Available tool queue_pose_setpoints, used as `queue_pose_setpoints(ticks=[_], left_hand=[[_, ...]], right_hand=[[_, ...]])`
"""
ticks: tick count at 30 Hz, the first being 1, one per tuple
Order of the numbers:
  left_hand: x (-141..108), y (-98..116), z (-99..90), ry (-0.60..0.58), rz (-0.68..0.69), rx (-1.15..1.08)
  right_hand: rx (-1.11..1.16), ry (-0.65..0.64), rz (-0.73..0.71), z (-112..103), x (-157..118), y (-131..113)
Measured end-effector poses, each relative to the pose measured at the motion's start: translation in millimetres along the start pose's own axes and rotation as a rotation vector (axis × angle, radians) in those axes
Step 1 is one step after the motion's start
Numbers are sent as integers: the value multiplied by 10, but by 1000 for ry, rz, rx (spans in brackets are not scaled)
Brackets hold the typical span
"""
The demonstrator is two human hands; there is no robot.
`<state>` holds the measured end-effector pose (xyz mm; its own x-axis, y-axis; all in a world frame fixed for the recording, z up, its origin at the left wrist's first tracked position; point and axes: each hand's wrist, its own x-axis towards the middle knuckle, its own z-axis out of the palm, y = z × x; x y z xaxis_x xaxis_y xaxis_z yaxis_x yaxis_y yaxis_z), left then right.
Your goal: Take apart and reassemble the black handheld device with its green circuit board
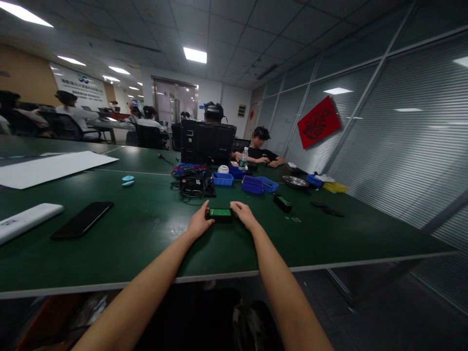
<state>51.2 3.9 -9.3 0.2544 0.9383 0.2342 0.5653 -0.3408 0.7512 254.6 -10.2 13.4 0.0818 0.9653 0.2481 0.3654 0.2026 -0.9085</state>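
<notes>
A small black box with a green circuit board (220, 212) in its top rests on the green table in front of me. At its left end, my left hand (199, 223) grips it, with the thumb near the front corner. My right hand (243, 214) is closed at the right end, its curled fingertips at the box's edge; whether they also pinch something small cannot be made out. To the right lies a second black box with a green board (282, 203), apart from both hands.
Beyond the box are a black device with cables (191, 184), blue bins (223, 179), a monitor (208, 141) and a bottle (243, 158). A metal bowl (295, 182) stands right. A phone (83, 220) and a white bar (29, 222) lie left. A co-worker (261, 148) sits opposite.
</notes>
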Motion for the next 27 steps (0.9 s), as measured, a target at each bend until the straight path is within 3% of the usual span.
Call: queue_pose_setpoints(ticks=[5, 8, 12, 16, 20, 27], left_hand=[[21, -44, 19, 49, 20, 25], [31, -62, 27, 56, 17, 31], [44, -94, 47, 62, -2, 19], [57, -129, 66, 59, 0, 1], [59, -130, 68, 51, -13, -7], [51, -123, 62, 51, -7, -4]], right_hand=[[-296, -157, -75, 67, -26, 45], [-477, -155, -72, 87, -22, 59], [-586, 11, 69, -16, 18, 87], [-747, 263, 316, -266, 46, 149], [-826, 451, 451, -471, 37, 215], [-853, 488, 520, -529, 37, 234]])
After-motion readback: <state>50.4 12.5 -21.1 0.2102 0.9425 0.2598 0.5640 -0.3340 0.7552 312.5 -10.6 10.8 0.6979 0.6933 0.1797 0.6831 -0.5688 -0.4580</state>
